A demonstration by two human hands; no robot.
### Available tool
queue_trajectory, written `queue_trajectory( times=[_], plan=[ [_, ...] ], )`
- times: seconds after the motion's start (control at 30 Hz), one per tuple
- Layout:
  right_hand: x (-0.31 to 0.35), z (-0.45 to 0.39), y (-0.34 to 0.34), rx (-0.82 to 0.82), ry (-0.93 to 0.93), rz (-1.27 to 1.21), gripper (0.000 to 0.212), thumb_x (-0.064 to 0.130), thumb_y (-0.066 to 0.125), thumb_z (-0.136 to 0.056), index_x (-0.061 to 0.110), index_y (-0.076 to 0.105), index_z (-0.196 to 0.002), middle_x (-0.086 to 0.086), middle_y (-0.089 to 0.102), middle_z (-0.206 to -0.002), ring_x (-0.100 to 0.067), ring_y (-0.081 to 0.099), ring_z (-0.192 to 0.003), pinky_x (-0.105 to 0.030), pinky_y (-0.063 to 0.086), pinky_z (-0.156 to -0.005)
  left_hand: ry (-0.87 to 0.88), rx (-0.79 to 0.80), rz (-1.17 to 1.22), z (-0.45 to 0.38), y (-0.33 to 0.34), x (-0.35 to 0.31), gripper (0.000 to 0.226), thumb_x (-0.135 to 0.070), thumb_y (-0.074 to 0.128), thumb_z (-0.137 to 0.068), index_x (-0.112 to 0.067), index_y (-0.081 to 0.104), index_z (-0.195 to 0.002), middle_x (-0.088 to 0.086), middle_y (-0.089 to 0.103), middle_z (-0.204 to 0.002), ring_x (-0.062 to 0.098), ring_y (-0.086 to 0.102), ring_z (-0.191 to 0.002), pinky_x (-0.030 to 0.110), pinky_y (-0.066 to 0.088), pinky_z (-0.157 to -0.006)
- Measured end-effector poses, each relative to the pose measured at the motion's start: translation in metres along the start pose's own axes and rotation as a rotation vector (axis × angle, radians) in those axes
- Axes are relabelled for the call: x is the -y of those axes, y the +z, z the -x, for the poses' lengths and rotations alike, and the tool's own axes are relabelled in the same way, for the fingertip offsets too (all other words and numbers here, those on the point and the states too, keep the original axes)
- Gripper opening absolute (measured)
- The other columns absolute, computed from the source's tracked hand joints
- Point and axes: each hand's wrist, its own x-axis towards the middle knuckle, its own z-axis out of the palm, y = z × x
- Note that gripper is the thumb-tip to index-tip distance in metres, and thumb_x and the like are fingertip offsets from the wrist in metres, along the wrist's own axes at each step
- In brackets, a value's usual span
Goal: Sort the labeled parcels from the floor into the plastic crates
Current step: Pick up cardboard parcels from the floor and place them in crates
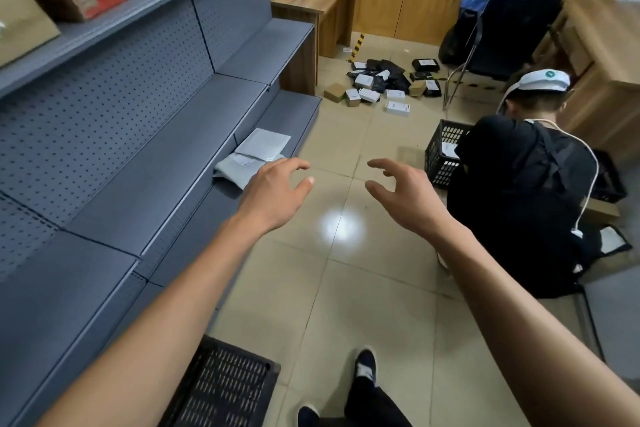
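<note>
Parcels lie well beyond both empty hands.

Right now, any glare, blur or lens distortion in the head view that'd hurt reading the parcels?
Head view: a bright glare spot on the floor tiles between the left hand and right hand; wide-angle bending bows the shelving and stretches the forearms; the parcel pile is far and small, its labels unreadable; top-right corner is smeared.

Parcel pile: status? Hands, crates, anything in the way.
Left hand and right hand open, empty, held out over the floor. Parcel pile unsorted, far ahead. Black crate at feet; crouching person at second crate, right of the path.
</note>
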Motion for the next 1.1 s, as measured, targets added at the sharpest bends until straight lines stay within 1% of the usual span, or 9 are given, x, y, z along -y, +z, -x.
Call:
queue_trajectory(
  times=[0.2, 0.33, 0.43, 0.53, 0.6, 0.73, 0.9, 1.0, 1.1],
  plan=[
    [-0.036, -0.085, -0.001, 0.022, 0.012, -0.041, 0.043, 0.033, 0.065, -0.096, 0.024, 0.06, -0.138, 0.003, 0.063, -0.138, -0.015, 0.055, -0.127, -0.024, 0.039, -0.099, 0.006, -0.002, -0.054, -0.09, 0.021, -0.003, 0.033, -0.036, 0.061, -0.1, -0.025, 0.066, -0.13, -0.007, 0.065, -0.133, 0.018, 0.051, -0.129, 0.028, 0.036, -0.097],
    [-0.071, -0.142, -0.006, 0.019, 0.057, -0.128, 0.041, 0.032, 0.064, -0.097, 0.025, 0.061, -0.137, 0.008, 0.064, -0.134, -0.012, 0.057, -0.122, -0.023, 0.041, -0.095, -0.006, 0.008, -0.072, -0.16, 0.043, -0.009, 0.031, -0.036, 0.061, -0.099, -0.024, 0.067, -0.127, -0.005, 0.066, -0.129, 0.021, 0.052, -0.126, 0.033, 0.039, -0.1],
    [-0.094, -0.187, -0.014, 0.021, 0.09, -0.138, 0.04, 0.031, 0.064, -0.097, 0.024, 0.061, -0.137, 0.009, 0.061, -0.132, -0.011, 0.059, -0.11, -0.017, 0.034, -0.091, -0.029, 0.004, -0.035, -0.207, 0.061, -0.014, 0.032, -0.033, 0.062, -0.099, -0.023, 0.066, -0.129, -0.003, 0.066, -0.13, 0.021, 0.053, -0.125, 0.036, 0.041, -0.104],
    [-0.11, -0.233, -0.023, 0.009, 0.071, -0.106, 0.041, 0.03, 0.066, -0.096, 0.022, 0.062, -0.136, 0.003, 0.054, -0.148, -0.011, 0.047, -0.136, -0.012, 0.025, -0.101, -0.023, -0.05, -0.015, -0.249, 0.073, -0.016, 0.035, -0.029, 0.062, -0.098, -0.02, 0.063, -0.132, -0.002, 0.066, -0.131, 0.022, 0.055, -0.126, 0.035, 0.041, -0.106],
    [-0.118, -0.26, -0.03, 0.01, 0.076, -0.089, 0.042, 0.029, 0.066, -0.096, 0.021, 0.062, -0.137, 0.001, 0.052, -0.151, -0.014, 0.042, -0.143, -0.014, 0.025, -0.104, -0.02, -0.045, -0.013, -0.275, 0.079, -0.018, 0.037, -0.029, 0.062, -0.099, -0.02, 0.062, -0.134, -0.002, 0.066, -0.131, 0.021, 0.054, -0.126, 0.033, 0.04, -0.105],
    [-0.134, -0.316, -0.034, 0.017, 0.1, -0.065, 0.041, 0.028, 0.066, -0.096, 0.021, 0.062, -0.137, 0.0, 0.051, -0.152, -0.016, 0.041, -0.143, -0.022, 0.028, -0.107, -0.012, -0.015, -0.012, -0.336, 0.084, -0.013, 0.038, -0.031, 0.06, -0.1, -0.021, 0.06, -0.136, -0.002, 0.064, -0.135, 0.021, 0.052, -0.129, 0.036, 0.04, -0.108],
    [-0.145, -0.394, -0.021, 0.047, 0.139, -0.056, 0.041, 0.027, 0.066, -0.096, 0.02, 0.063, -0.136, 0.0, 0.052, -0.151, -0.016, 0.042, -0.143, -0.019, 0.028, -0.106, -0.034, 0.048, 0.012, -0.419, 0.09, 0.015, 0.035, -0.031, 0.059, -0.101, -0.022, 0.061, -0.135, -0.003, 0.065, -0.134, 0.022, 0.054, -0.128, 0.04, 0.043, -0.109],
    [-0.142, -0.444, -0.015, 0.065, 0.151, -0.05, 0.042, 0.029, 0.066, -0.096, 0.022, 0.062, -0.136, 0.002, 0.051, -0.152, -0.016, 0.043, -0.142, -0.023, 0.03, -0.108, -0.022, 0.059, 0.052, -0.479, 0.086, 0.032, 0.033, -0.03, 0.059, -0.1, -0.023, 0.063, -0.133, -0.003, 0.066, -0.132, 0.021, 0.058, -0.124, 0.041, 0.046, -0.106],
    [-0.137, -0.494, -0.018, 0.034, 0.166, -0.035, 0.041, 0.028, 0.066, -0.096, 0.02, 0.063, -0.136, 0.003, 0.054, -0.149, -0.016, 0.046, -0.139, -0.02, 0.03, -0.102, 0.003, 0.073, 0.07, -0.537, 0.077, 0.035, 0.033, -0.03, 0.059, -0.101, -0.023, 0.063, -0.133, -0.003, 0.066, -0.132, 0.02, 0.058, -0.123, 0.041, 0.047, -0.106]
  ],
)
